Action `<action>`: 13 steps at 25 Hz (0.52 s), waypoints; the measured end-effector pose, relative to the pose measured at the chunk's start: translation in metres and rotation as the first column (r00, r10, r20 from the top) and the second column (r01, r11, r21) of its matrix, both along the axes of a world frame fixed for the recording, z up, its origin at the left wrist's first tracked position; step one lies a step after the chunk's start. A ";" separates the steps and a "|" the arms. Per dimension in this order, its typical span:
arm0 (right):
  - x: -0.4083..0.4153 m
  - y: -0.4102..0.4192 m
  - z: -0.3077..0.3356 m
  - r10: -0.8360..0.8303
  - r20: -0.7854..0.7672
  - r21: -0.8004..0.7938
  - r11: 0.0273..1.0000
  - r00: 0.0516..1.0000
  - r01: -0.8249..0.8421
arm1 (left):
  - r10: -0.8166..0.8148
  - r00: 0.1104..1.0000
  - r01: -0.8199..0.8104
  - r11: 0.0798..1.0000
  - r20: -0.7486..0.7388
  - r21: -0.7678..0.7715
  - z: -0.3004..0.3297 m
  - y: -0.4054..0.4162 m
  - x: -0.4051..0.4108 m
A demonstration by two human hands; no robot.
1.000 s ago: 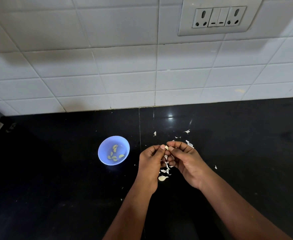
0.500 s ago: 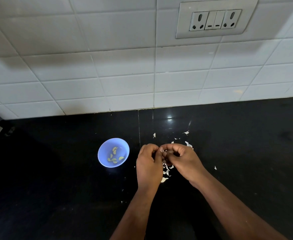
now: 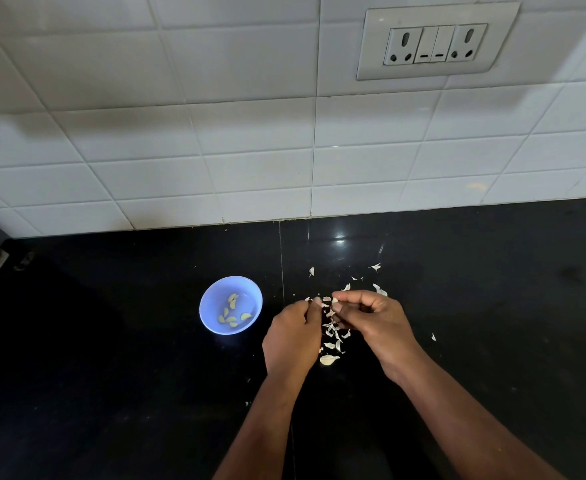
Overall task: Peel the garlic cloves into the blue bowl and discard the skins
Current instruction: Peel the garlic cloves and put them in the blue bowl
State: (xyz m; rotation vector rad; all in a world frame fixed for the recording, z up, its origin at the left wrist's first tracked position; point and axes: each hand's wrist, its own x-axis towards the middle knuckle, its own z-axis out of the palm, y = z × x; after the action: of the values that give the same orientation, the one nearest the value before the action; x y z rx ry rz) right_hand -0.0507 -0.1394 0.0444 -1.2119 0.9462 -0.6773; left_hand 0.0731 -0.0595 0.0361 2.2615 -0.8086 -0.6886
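Note:
A small blue bowl (image 3: 212, 327) stands on the black counter with several peeled yellowish garlic cloves (image 3: 232, 318) inside. Just right of it, my left hand (image 3: 293, 339) and my right hand (image 3: 376, 322) are close together over a pile of white garlic skins (image 3: 334, 336). The fingertips of both hands pinch a small garlic clove (image 3: 334, 301) between them; most of it is hidden by the fingers. A larger pale piece (image 3: 329, 359) lies on the counter below the pile.
Loose skin flakes (image 3: 378, 289) are scattered on the black counter (image 3: 492, 306) behind and right of my hands. A white tiled wall (image 3: 215, 133) with a socket plate (image 3: 435, 43) rises behind the counter.
My hands drew close together on the clove, then parted a little at the fingertips. The view has tilted slightly upward.

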 end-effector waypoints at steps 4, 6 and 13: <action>-0.001 -0.001 -0.004 -0.043 -0.017 -0.014 0.999 0.999 0.043 | -0.040 0.997 0.030 0.992 -0.072 -0.126 -0.012 0.004 -0.001; -0.003 -0.001 -0.002 -0.063 -0.040 -0.017 0.998 0.997 0.062 | -0.047 0.992 0.030 0.989 -0.114 -0.145 -0.008 0.006 -0.002; -0.012 0.001 0.013 -0.038 -0.064 -0.031 0.999 0.997 0.036 | -0.115 0.947 0.009 0.942 -0.300 -0.334 0.001 0.006 -0.012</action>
State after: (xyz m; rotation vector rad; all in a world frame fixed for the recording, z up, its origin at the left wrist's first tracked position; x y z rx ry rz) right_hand -0.0625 -0.1383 0.0570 -1.2513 1.0176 -0.6872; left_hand 0.0610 -0.0532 0.0366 1.7745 -0.7748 -0.8508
